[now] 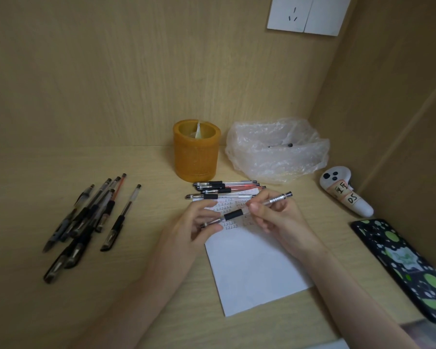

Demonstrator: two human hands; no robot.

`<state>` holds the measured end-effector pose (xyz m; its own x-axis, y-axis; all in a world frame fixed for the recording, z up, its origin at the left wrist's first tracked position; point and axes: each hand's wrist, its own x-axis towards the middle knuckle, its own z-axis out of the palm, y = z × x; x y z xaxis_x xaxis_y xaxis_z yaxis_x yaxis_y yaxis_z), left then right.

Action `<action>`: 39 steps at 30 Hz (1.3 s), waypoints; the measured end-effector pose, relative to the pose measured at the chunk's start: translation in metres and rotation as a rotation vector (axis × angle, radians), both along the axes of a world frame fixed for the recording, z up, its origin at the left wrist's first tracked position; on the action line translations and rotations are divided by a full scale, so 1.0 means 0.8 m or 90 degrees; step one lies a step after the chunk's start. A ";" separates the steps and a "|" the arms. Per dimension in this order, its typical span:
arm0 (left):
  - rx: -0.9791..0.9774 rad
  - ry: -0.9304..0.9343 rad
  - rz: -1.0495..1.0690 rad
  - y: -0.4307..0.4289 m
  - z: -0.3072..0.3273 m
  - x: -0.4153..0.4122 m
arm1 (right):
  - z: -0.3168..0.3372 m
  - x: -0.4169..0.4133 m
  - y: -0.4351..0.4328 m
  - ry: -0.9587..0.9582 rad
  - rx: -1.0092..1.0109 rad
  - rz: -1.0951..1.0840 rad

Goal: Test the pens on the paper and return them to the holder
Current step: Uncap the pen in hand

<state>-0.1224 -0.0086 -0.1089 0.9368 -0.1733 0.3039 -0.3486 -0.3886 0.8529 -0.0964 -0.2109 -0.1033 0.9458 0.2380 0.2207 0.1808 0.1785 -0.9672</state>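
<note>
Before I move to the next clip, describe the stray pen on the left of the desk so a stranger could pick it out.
Start at the orange holder at the back of the desk; nearer and left of it lies a pile of pens. The stray pen lies just right of that pile, alone, clear-barrelled with a black grip, touching none of the others.

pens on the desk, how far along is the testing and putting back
Done: rows of test marks fill the top of the paper, so several pens look tested. In hand: the left hand and right hand both hold one pen above the paper. Left: no pen shows in the orange holder; the pile of pens on the left and the row of pens at the paper's top edge still need returning.
</note>
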 end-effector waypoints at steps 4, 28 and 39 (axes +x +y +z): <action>-0.005 -0.037 0.057 0.002 0.006 -0.003 | -0.002 -0.001 0.001 0.043 0.079 0.059; 0.138 -0.080 0.044 0.005 -0.009 0.005 | 0.005 0.005 -0.010 0.096 0.156 -0.083; 0.294 -0.170 -0.050 0.005 -0.028 0.015 | 0.121 0.098 -0.063 0.039 0.098 -0.381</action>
<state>-0.1106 -0.0047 -0.1311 0.8161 -0.4126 0.4047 -0.5733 -0.6663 0.4768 -0.0178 -0.2609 -0.0063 0.9175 -0.3679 0.1514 0.2376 0.2015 -0.9502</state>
